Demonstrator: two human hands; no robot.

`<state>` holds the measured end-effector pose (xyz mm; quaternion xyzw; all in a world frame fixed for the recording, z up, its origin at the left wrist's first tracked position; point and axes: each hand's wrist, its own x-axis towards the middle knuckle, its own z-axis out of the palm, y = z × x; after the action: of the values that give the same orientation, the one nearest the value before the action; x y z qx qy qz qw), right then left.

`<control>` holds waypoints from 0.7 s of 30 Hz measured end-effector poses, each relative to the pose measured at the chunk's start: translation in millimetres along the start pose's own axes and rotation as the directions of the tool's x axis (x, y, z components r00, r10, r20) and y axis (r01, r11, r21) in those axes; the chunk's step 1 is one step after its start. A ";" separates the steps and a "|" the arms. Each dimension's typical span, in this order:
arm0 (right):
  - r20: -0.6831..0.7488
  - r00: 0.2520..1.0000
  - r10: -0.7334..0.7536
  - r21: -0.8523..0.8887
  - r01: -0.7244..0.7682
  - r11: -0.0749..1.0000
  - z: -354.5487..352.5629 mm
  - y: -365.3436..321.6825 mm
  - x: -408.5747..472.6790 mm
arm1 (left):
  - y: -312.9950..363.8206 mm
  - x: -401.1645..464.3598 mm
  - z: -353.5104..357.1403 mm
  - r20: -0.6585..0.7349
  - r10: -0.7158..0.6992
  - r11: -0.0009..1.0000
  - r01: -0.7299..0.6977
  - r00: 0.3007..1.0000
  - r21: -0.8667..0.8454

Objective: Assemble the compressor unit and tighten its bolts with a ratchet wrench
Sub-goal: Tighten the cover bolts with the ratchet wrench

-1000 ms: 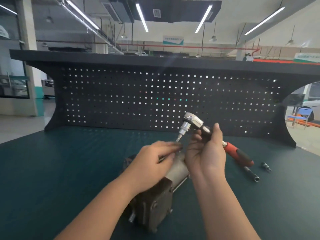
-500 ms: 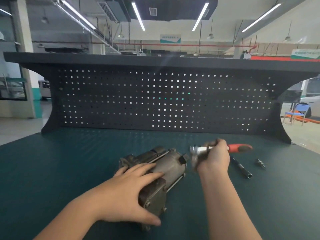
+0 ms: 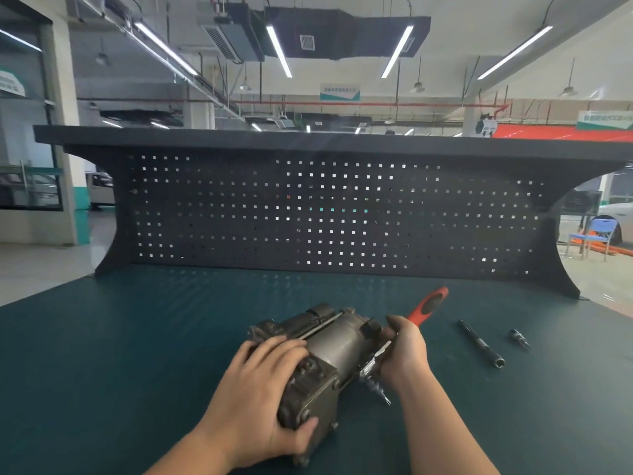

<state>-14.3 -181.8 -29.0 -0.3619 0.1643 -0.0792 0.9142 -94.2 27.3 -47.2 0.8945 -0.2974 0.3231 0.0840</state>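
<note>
Gripping the ratchet wrench (image 3: 407, 334) at mid-shaft, the right hand (image 3: 404, 351) has its fingers curled round the metal, so that grip is closed on the tool. The wrench runs diagonally: its red and black handle sticks up and away past the knuckles toward the pegboard, while its chrome head sits low beside the wrist, a socket bit pointing down toward the surface (image 3: 137, 354). The head lies right against the near right side of the compressor unit (image 3: 329, 354); whether the bit is seated on a bolt I cannot tell from here.

The left hand (image 3: 267, 382) holds the compressor unit itself, fingers draped over the top of the dark end housing and the thumb hooked under its near corner, so this grip is closed round the casting. The unit lies on its side on the dark green surface, its grey cylindrical body pointing away and slightly left, a long through-bolt visible along its upper edge.

Right of the hands, an extension bar (image 3: 481, 344) lies well apart from the unit, and a small socket (image 3: 519, 337) rests just beyond it. A black pegboard (image 3: 325, 214) stands along the far edge of the surface.
</note>
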 end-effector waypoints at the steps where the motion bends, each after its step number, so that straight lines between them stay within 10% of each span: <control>1: -0.014 1.000 -0.012 -0.032 0.012 0.999 -0.1 0.4 0.9 | 0.4 -0.1 1.0 -0.008 0.005 1.000 -0.005 1.000 0.006; 11: -0.043 0.998 -0.043 -0.230 0.032 0.973 4.7 -28.7 -2.0 | 21.5 0.2 -2.4 -0.145 0.121 0.993 -0.122 0.982 -0.001; 21: 0.105 0.976 -0.190 -0.319 0.214 0.923 11.8 -67.9 -19.6 | 26.9 8.5 -21.7 -0.261 -0.305 0.738 0.054 0.916 -0.672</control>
<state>-30.1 -218.4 30.5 -0.5269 0.1038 -0.1312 0.8333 -116.1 8.8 -26.1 0.7599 -0.2817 0.3449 0.4735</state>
